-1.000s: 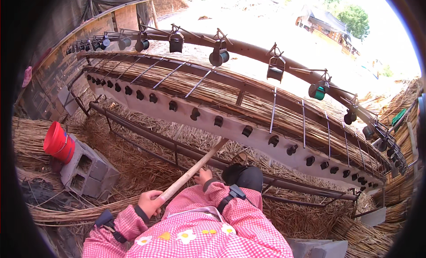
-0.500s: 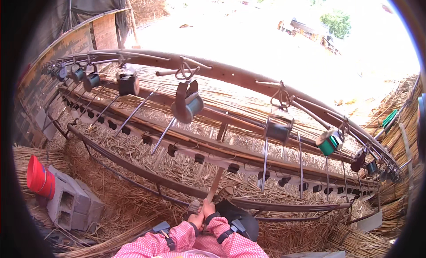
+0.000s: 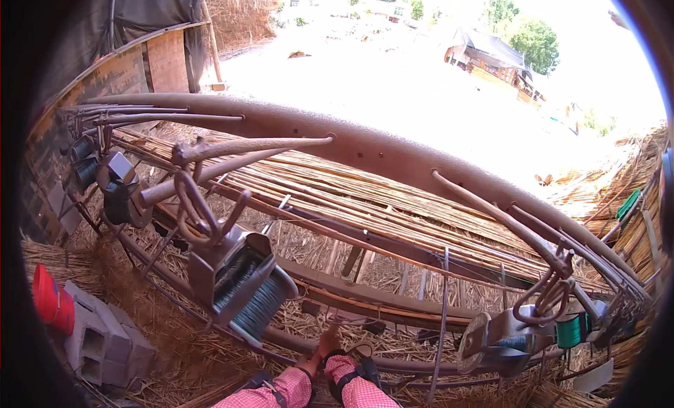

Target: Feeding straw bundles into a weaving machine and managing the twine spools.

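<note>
My left hand (image 3: 308,363) and my right hand (image 3: 328,343) are closed close together at the lower middle, in front of the long rack. They grip a wooden handle, which shows plainly only in the earlier picture and is mostly hidden now. Above them a long brown metal beam (image 3: 400,159) spans the view. Rods on it carry hanging spools: a large spool of dark green wire or twine (image 3: 254,296) left of my hands, and another spool (image 3: 495,343) to their right. Straight reeds (image 3: 379,222) lie side by side behind the spools.
Grey concrete blocks (image 3: 105,338) and a red bucket (image 3: 53,301) stand at the left. Loose straw (image 3: 175,359) covers the ground. Upright metal rods (image 3: 441,317) rise from the rack. Bundled reeds (image 3: 611,197) are at the right, and a bright yard lies beyond.
The beam's rods and spools have swung down and toward me, so the spools look much larger and lower. Both hands sit slightly lower, still together.
</note>
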The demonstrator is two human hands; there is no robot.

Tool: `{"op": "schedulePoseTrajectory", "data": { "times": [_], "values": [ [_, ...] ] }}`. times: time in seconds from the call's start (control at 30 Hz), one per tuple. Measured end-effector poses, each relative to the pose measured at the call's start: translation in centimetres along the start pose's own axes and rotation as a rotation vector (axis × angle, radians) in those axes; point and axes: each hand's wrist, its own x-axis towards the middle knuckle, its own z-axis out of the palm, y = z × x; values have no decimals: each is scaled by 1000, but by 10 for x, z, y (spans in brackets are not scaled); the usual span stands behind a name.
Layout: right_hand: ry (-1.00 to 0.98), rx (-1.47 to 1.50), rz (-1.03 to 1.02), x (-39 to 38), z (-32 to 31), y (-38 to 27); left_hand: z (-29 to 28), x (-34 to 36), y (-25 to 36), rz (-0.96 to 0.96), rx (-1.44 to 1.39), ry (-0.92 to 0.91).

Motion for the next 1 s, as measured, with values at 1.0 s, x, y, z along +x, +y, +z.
{"op": "schedulePoseTrajectory", "data": {
  "times": [1.0],
  "values": [
    [-717,1306,-1499,-356,-300,-271,-188,-257,63,1354,-636,237]
  ]
}}
